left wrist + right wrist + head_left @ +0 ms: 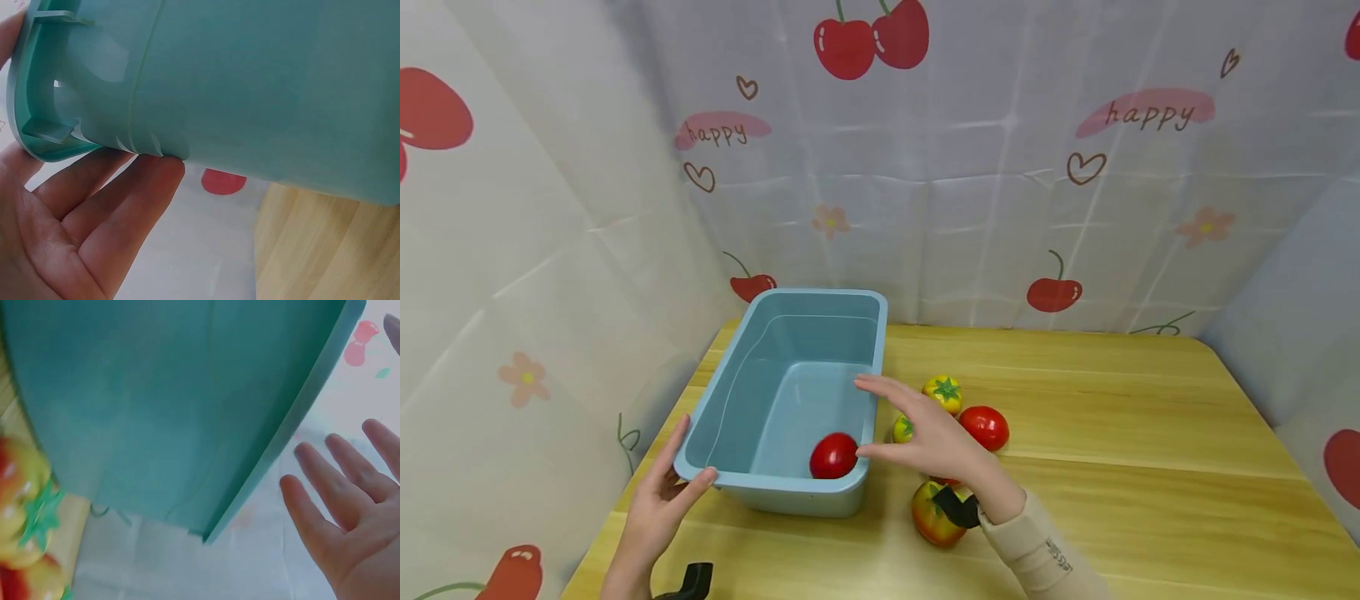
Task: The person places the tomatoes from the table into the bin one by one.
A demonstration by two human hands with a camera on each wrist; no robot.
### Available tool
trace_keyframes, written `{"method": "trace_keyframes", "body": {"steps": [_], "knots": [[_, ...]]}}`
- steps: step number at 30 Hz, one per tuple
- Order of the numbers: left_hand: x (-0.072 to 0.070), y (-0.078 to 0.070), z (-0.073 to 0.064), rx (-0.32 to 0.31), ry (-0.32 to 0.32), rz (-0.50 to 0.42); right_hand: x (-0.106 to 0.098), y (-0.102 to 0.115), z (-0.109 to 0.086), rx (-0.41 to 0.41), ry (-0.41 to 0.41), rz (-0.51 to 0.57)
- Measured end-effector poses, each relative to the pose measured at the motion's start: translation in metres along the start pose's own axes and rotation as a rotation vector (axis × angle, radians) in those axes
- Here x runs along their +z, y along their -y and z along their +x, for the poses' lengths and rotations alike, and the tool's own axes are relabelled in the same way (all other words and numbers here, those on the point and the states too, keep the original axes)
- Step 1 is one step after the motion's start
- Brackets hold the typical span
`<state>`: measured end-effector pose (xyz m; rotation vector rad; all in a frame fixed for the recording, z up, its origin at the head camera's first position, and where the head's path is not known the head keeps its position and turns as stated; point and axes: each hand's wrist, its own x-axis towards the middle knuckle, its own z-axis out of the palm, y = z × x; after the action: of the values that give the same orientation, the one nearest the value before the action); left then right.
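Note:
A light blue plastic bin [775, 481] stands at the left of the wooden table, with a glossy red tomato [833, 456] inside near its front right corner. My left hand [651, 518] holds the bin's front left corner, thumb at the front rim and fingers along the outer side. From the left wrist, its fingers [134, 212] show against the outer wall. Over the bin's right rim is my right hand [936, 437], thumb and fingers spread apart, holding nothing. The right wrist view shows that hand's spread fingers [337, 494] beside the rim.
Right of the bin are a yellow tomato [943, 393] with green leaves, another yellow one [902, 429], a red tomato [985, 428] and a red-yellow one [934, 521], the last partly behind my right wrist. Cherry-printed curtains [970, 192] enclose the table [1135, 433].

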<state>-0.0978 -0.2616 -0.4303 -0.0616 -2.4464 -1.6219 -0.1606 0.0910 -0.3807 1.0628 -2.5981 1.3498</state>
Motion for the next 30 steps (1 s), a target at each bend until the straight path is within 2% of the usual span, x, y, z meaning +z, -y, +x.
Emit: {"method": "trace_keyframes", "body": {"steps": [4,10,16,21,30], "knots": [[-0.001,0.0,0.0,0.003,0.0,0.005,-0.008,-0.014,-0.01,-0.011,-0.071,-0.03],[-0.001,0.0,0.001,0.013,0.0,-0.004,-0.021,-0.036,-0.024,0.043,-0.132,-0.041],[0.0,0.0,0.0,0.011,0.003,-0.005,-0.034,-0.06,-0.044,0.161,-0.194,-0.013],[0.0,0.0,0.0,0.008,-0.002,0.0,-0.041,-0.082,-0.063,0.272,-0.234,-0.029],[0.0,0.001,0.001,0.009,-0.009,0.005,-0.041,-0.117,-0.087,0.362,-0.254,-0.043]]}}
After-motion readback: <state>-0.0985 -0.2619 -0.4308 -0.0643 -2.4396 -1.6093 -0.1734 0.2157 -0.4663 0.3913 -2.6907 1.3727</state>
